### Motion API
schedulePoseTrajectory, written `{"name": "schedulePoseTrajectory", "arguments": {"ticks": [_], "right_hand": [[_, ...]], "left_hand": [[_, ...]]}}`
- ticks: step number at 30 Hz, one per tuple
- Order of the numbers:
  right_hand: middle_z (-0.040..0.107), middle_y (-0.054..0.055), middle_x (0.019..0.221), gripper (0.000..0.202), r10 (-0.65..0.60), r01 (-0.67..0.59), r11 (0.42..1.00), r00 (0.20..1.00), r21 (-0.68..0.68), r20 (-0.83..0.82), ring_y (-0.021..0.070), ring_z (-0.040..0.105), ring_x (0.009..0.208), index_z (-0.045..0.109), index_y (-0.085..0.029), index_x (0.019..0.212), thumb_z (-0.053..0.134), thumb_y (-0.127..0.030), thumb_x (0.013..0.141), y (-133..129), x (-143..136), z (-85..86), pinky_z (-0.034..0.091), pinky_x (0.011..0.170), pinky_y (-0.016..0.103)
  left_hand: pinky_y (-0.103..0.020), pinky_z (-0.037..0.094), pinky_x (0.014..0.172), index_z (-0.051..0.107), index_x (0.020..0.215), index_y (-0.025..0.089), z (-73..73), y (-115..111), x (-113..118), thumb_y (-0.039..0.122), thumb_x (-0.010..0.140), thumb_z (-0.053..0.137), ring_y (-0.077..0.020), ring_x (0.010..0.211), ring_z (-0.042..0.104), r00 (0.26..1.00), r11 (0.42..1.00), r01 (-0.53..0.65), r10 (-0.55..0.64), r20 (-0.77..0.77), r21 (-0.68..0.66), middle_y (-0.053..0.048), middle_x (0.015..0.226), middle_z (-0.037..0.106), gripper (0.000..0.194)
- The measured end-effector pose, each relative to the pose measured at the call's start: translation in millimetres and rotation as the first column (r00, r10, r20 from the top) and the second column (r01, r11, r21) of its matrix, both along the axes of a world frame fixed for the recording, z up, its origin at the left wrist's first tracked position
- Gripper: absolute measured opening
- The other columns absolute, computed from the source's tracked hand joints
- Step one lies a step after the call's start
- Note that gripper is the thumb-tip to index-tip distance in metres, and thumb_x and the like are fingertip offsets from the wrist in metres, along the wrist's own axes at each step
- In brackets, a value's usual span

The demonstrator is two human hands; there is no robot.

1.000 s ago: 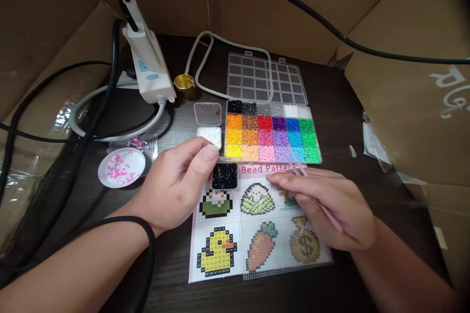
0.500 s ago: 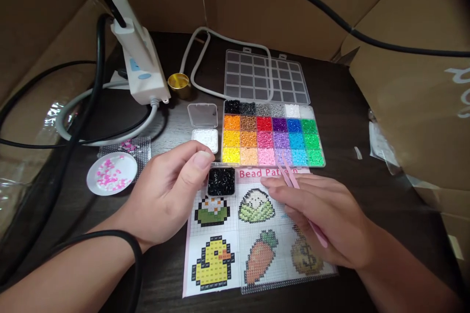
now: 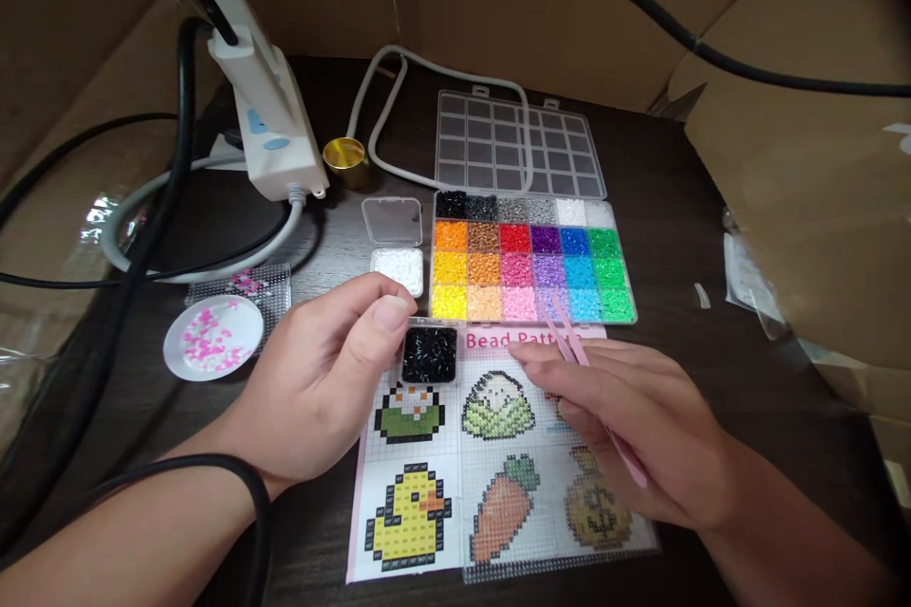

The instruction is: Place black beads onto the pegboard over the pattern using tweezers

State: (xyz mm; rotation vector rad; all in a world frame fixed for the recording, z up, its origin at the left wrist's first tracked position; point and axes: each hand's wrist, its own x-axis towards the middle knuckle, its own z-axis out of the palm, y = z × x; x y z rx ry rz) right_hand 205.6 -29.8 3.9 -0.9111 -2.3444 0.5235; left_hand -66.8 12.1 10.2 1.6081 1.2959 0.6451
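My left hand (image 3: 334, 370) pinches a small clear box of black beads (image 3: 430, 354) above the upper left of the pattern sheet (image 3: 362, 512). Pink tweezers (image 3: 569, 341) rest in my right hand (image 3: 633, 408), their tips apart near the bead case's front edge. A clear pegboard (image 3: 562, 564) lies over the sheet's right part, with the rice ball, carrot and money bag pictures showing through. The multicoloured bead case (image 3: 516, 270) lies open behind the sheet. Beside it sits a small open box of white beads (image 3: 397, 270).
At the left, a white dish (image 3: 213, 338) of pink and white beads overlaps another pegboard (image 3: 277, 289). Behind are a gold cup (image 3: 346, 161) and a white power strip (image 3: 285, 152). A black cable (image 3: 242, 474) crosses my left forearm. Cardboard walls (image 3: 569, 28) surround the table.
The view has shifted slightly. My left hand still holds the black bead box, and my right hand with the tweezers has barely moved.
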Motion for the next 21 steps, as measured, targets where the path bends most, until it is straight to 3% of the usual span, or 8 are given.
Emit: {"name": "schedulePoseTrajectory", "arguments": {"ticks": [9, 14, 16, 21], "right_hand": [[0.076, 0.006, 0.095, 0.051, 0.011, -0.013, 0.998, 0.999, -0.058, -0.032, 0.0223, 0.071, 0.086, 0.047, -0.022, 0.138, 0.050, -0.014, 0.087, 1, 0, 0.3, 0.060, 0.077, 0.037], [0.073, 0.011, 0.108, 0.053, -0.084, 0.069, 0.995, 0.971, -0.075, -0.223, 0.0273, 0.070, 0.101, 0.045, -0.020, 0.142, 0.050, -0.013, 0.090, -5, -4, 2.9, 0.060, 0.078, 0.043], [0.072, 0.009, 0.113, 0.050, -0.197, 0.144, 0.976, 0.903, -0.161, -0.383, 0.0277, 0.070, 0.101, 0.047, -0.024, 0.141, 0.048, -0.016, 0.092, -7, -7, 2.4, 0.061, 0.078, 0.046], [0.074, 0.007, 0.108, 0.040, -0.449, 0.274, 0.893, 0.615, -0.357, -0.648, 0.0281, 0.071, 0.097, 0.054, -0.029, 0.135, 0.046, -0.023, 0.097, -7, -14, -0.6, 0.060, 0.081, 0.053]], "left_hand": [[-0.033, 0.045, 0.060, 0.060, 0.095, 0.023, -3.0, -1, -2, 0.058, 0.095, 0.034, -0.0165, 0.066, 0.051, 0.998, 1.000, -0.009, 0.010, 0.060, -0.018, -0.001, 0.073, 0.054, 0.044], [-0.033, 0.046, 0.061, 0.060, 0.097, 0.024, -2.3, -1, -2, 0.057, 0.095, 0.034, -0.0165, 0.067, 0.052, 0.998, 1.000, -0.009, 0.011, 0.059, -0.023, -0.002, 0.074, 0.055, 0.042], [-0.033, 0.046, 0.060, 0.060, 0.096, 0.023, -2.0, -1, -1, 0.056, 0.095, 0.035, -0.0165, 0.066, 0.052, 0.998, 1.000, -0.013, 0.014, 0.062, -0.021, -0.002, 0.074, 0.055, 0.042], [-0.031, 0.045, 0.058, 0.059, 0.096, 0.023, -2.0, 1, -1, 0.055, 0.095, 0.037, -0.0158, 0.064, 0.052, 0.995, 0.999, -0.021, 0.024, 0.093, -0.042, -0.002, 0.071, 0.055, 0.040]]}}
